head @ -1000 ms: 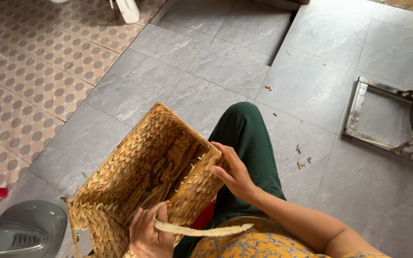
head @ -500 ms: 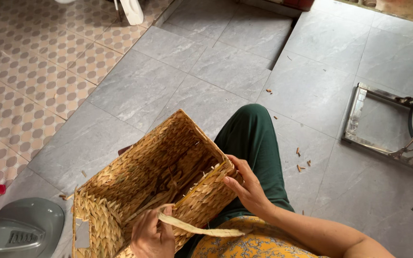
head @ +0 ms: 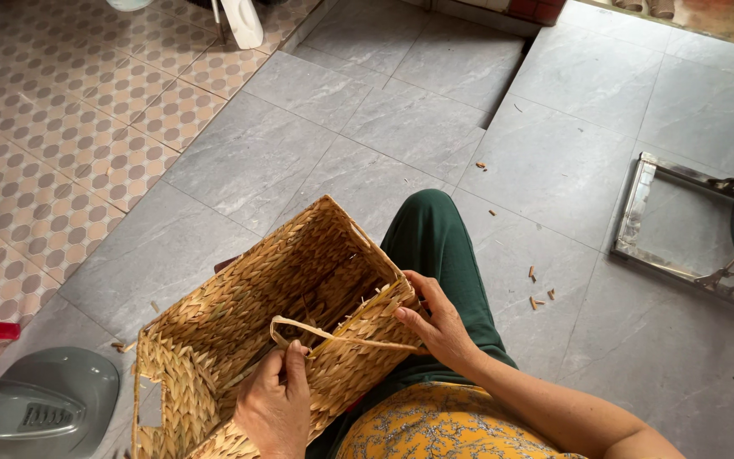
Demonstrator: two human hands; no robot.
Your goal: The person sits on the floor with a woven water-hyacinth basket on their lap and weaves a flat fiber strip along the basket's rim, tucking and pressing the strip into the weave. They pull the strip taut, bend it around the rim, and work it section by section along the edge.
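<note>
Head view is showing the left hand point(head: 272, 408) pinching a pale flat strand point(head: 333, 337) at the near rim of the woven basket point(head: 248, 331), which is resting on the person's lap against the green trouser leg point(head: 439, 255). Just beyond, the right hand point(head: 439, 327) is gripping the basket's corner. Pulling the loop snug calls for bracing that corner. Farther off, grey floor tiles point(head: 367, 127) are spreading out.

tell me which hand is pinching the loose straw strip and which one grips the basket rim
The left hand pinches the looped straw strip; the right hand grips the woven basket at its near rim.
</note>
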